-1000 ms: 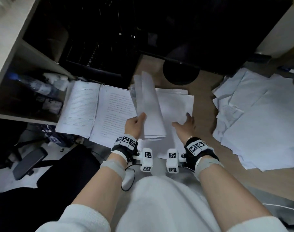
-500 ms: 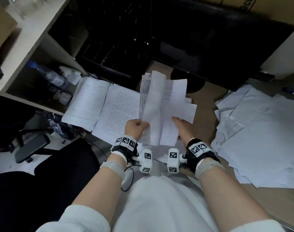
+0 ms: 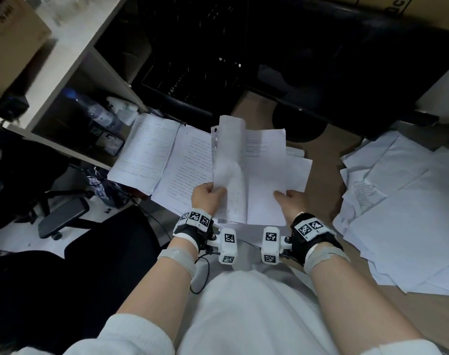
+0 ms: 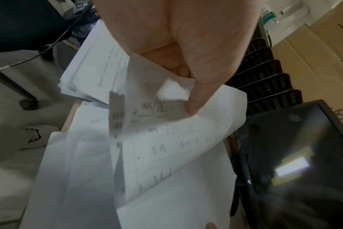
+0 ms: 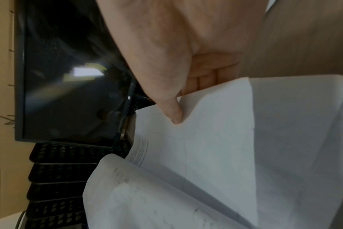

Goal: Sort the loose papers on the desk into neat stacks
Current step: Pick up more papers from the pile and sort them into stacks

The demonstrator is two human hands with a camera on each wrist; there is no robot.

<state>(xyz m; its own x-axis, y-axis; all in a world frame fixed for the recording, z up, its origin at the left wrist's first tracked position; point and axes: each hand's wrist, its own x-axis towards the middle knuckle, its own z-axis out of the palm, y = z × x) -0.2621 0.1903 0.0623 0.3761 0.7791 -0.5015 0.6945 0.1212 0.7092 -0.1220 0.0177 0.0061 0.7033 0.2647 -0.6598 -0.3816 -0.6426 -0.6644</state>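
I hold a bundle of folded white sheets (image 3: 251, 175) upright above the desk's front edge. My left hand (image 3: 208, 194) pinches the curled left part, which carries handwriting (image 4: 162, 139), between thumb and curled fingers. My right hand (image 3: 288, 198) pinches the right sheet (image 5: 215, 139) at its lower edge, thumb on top. Below lie two sorted stacks of printed pages (image 3: 146, 155) (image 3: 190, 172) on the left and a flat stack (image 3: 298, 170) under the held sheets. A messy pile of loose white papers (image 3: 402, 203) covers the desk at the right.
A dark monitor (image 3: 346, 60) with a round base (image 3: 298, 126) stands behind the papers, and black mesh trays (image 3: 190, 67) sit at its left. A shelf unit with a water bottle (image 3: 95, 111) is at far left. A chair base (image 3: 59, 219) stands on the floor.
The right hand left the desk stack and took hold of the sheets' right side. Both hands raised the bundle and spread it open. The head view tilted upward.
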